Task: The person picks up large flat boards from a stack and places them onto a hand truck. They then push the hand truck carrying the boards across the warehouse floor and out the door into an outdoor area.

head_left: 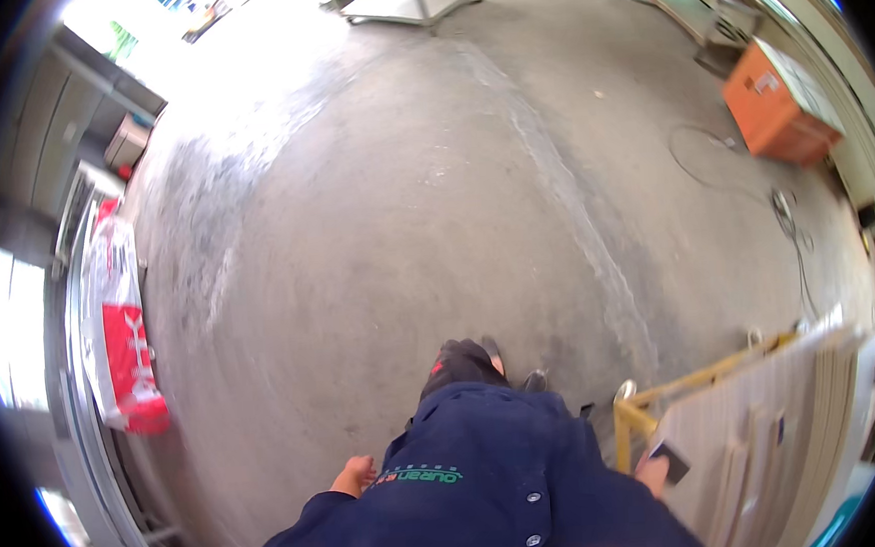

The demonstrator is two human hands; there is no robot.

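Note:
My left hand (357, 475) hangs at my left side over the floor, its fingers curled in, with nothing seen in them. At my right side, my right hand (653, 472) is closed round a dark, flat, rectangular phone (672, 462). Just beyond that hand stands a yellow metal frame cart (624, 422) loaded with pale upright panels (744, 445). My dark blue jacket covers the lower middle, and my shoes show below it on the concrete.
Red and white packaging (126, 343) lies along the left side. An orange box (780, 102) sits at the right, near loose cable (787, 214) on the floor (383, 207). Farther off are a white-decked wheeled cart (411, 2) and a metal workbench (676, 3).

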